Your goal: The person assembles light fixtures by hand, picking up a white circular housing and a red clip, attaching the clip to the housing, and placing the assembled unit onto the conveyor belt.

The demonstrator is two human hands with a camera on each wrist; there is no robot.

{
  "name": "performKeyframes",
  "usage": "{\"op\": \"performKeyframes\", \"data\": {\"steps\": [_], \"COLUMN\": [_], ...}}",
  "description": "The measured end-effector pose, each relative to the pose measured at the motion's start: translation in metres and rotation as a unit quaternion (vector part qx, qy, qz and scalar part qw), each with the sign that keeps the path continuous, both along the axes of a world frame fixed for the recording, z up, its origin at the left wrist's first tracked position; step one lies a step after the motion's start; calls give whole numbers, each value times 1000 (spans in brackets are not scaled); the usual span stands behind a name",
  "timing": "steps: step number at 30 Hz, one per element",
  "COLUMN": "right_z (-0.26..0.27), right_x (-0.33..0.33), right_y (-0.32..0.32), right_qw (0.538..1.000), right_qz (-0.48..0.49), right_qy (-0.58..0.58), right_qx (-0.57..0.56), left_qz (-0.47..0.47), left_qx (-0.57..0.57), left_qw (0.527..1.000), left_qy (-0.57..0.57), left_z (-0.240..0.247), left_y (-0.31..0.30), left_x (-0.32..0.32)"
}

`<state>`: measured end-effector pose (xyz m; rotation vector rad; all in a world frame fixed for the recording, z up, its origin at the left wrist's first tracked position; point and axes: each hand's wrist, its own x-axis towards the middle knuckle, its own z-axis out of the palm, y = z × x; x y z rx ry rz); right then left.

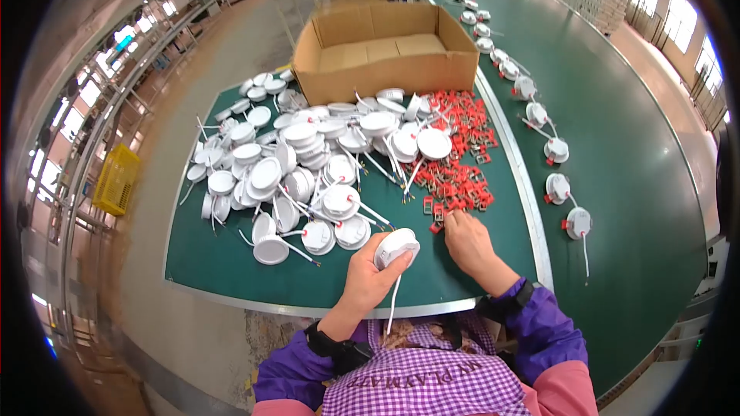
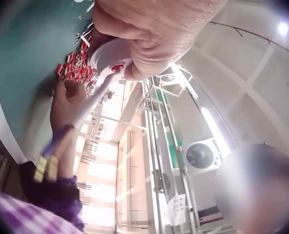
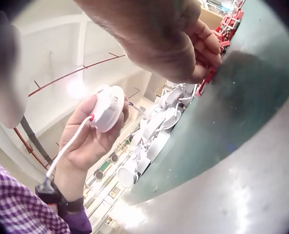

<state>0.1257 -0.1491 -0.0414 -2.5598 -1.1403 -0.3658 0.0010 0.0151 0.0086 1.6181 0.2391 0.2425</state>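
My left hand (image 1: pixel 365 277) grips a white round downlight (image 1: pixel 398 249) over the front of the table, thumb across its face. From a red grommet on its side, a white cable (image 3: pixel 69 148) hangs down. My right hand (image 1: pixel 472 245) is at the near edge of a pile of small red clips (image 1: pixel 455 177). Its fingers are curled, and the fingertips pinch a red clip (image 3: pixel 207 82) low over the green surface, as the right wrist view shows. Many more white downlights (image 1: pixel 266 173) lie heaped to the left of the clips, their cables pointing various ways.
A large open cardboard box (image 1: pixel 385 69) stands behind the heap. Along the right runs a green conveyor (image 1: pixel 640 185) carrying a line of downlights with red clips (image 1: pixel 578 223), past a metal rail (image 1: pixel 524 192). A yellow crate (image 1: pixel 117 179) sits on the floor at left.
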Motion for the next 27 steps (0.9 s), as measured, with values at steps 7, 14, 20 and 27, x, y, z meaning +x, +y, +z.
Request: {"op": "performKeyframes", "data": {"steps": [7, 14, 20, 27], "right_z": [34, 67, 73, 66], "right_x": [-16, -35, -40, -41], "right_y": [-21, -38, -48, -38], "right_qw": [956, 816, 799, 883], "right_qz": [-58, -108, -127, -132], "right_qy": [183, 346, 307, 165], "right_qx": [222, 450, 502, 420], "left_qz": [28, 5, -10, 9], "left_qx": [-280, -384, -379, -370], "left_qw": [959, 923, 924, 929], "left_qy": [-3, 0, 46, 8], "left_z": [4, 6, 3, -4], "left_y": [-14, -37, -51, -61], "left_x": [15, 30, 44, 54]}}
